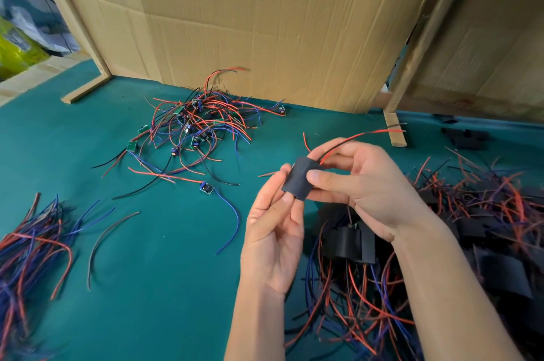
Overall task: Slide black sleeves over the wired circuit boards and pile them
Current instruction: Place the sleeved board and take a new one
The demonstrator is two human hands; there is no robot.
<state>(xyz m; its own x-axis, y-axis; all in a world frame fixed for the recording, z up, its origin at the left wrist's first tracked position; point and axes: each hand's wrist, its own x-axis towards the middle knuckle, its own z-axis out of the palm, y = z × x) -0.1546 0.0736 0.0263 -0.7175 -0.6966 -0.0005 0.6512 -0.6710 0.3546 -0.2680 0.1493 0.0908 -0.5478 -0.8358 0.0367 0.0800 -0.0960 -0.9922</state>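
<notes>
Head view: matte black sleeve (298, 179), red and black wires (353, 138) protruding

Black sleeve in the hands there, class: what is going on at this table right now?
A person holds a black sleeve in both hands: the right hand pinches it with thumb on top, the left hand steadies its lower edge. Red and black wires stick out of the sleeve's top. A tangle of bare wired circuit boards waits on the green table; sleeved ones are piled at right.
</notes>
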